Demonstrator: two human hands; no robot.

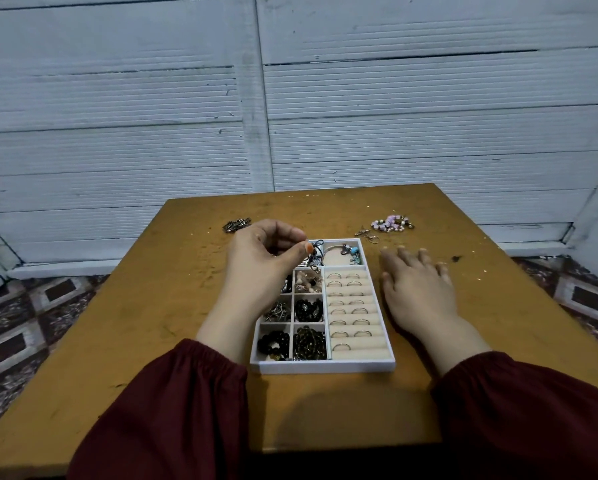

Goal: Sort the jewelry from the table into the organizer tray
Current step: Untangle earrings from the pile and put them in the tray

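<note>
Metal charm (315,253) | left hand (263,259) pinching, raised | right hand (418,284) flat

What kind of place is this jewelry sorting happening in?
Probably a makeshift home work corner, not a shop: a scuffed brown table in front of white corrugated panels, a patterned tile floor, and just one organizer tray of jewelry.

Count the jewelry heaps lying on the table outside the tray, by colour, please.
Dark metal heap: 1
Pink bead heap: 1
Gold-coloured cluster: 1
Total: 3
</note>
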